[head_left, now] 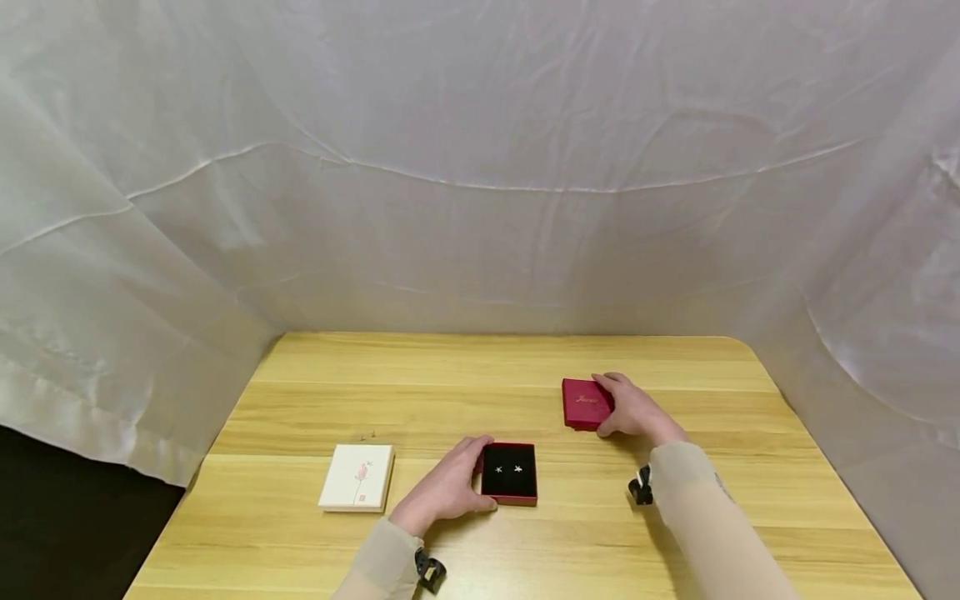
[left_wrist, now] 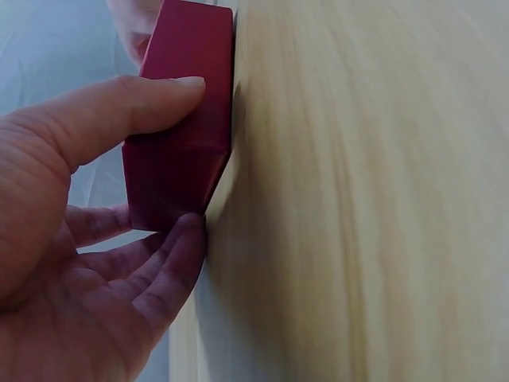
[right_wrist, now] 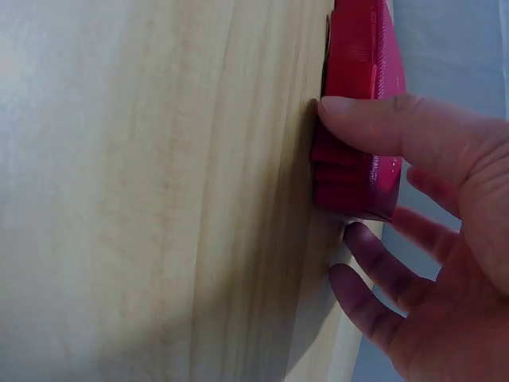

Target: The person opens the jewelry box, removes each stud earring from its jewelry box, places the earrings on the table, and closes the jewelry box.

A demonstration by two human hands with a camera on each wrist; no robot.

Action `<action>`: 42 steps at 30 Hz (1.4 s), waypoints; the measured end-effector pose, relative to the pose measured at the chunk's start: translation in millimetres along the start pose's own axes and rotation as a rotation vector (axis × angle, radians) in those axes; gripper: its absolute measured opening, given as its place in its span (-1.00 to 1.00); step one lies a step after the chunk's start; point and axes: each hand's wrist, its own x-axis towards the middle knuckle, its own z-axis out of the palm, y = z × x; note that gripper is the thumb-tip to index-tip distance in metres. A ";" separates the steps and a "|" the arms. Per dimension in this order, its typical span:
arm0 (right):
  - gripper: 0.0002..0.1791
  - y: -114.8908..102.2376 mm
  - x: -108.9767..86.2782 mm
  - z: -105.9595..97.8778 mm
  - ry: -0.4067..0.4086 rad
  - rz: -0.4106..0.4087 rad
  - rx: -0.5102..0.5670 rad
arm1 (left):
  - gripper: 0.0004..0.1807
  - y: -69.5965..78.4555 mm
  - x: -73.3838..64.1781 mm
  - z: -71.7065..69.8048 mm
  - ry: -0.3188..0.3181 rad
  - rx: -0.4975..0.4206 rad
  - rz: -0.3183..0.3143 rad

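Note:
My left hand (head_left: pixel 448 483) holds the left side of an open red jewelry box (head_left: pixel 517 501), with its thumb (left_wrist: pixel 171 103) on the near wall. Inside the box, a black insert (head_left: pixel 508 488) carries two small silvery star-shaped earrings (head_left: pixel 518 469). Farther back and to the right, my right hand (head_left: pixel 633 410) grips the red box lid (head_left: pixel 585 403) at its right side. Gold lettering shows on the lid's top, and a ribbon bow (right_wrist: pixel 338 171) runs along its near side. The right thumb (right_wrist: pixel 362 123) presses on that bow side, while some fingertips of the hand are at the lid's corner.
To the left of the left hand lies a white box (head_left: pixel 352 479) with a pink flower print. Just behind it are a couple of tiny thin items (head_left: pixel 367 436). The wooden table (head_left: pixel 450 383) meets pale hanging cloth (head_left: pixel 480 250) at its back and sides.

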 end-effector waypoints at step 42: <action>-0.71 -92.4 -55.6 50.6 0.085 -0.268 0.213 | -0.01 -5.6 4.1 -2.8 -0.022 -0.045 0.019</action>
